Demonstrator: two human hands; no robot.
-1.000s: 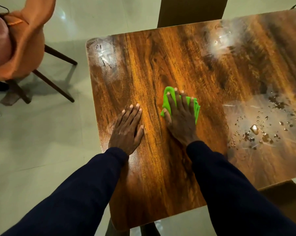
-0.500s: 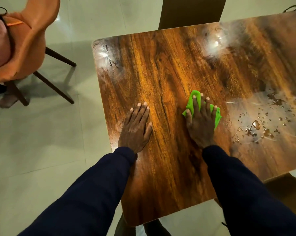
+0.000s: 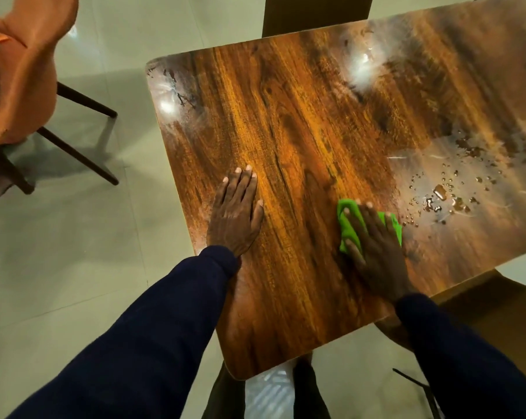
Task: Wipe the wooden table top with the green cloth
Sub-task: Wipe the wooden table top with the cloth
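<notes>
The wooden table top (image 3: 301, 122) fills the middle and right of the head view, glossy with dark grain. My right hand (image 3: 376, 252) lies flat with spread fingers on the green cloth (image 3: 347, 228), pressing it onto the wood near the table's near right edge. Only the cloth's left and far edges show around the fingers. My left hand (image 3: 236, 213) rests flat on the bare wood near the left edge, fingers straight. Water droplets (image 3: 446, 195) stand on the surface just right of the cloth.
An orange chair (image 3: 22, 71) with dark legs stands on the pale tiled floor at the left. A dark chair back (image 3: 316, 13) sits beyond the far table edge. Smeared wet patches (image 3: 364, 65) glint at the far side and the far left corner.
My right hand has slid the green cloth to the right and nearer to me, closer to the droplets. My left hand has stayed flat on the wood.
</notes>
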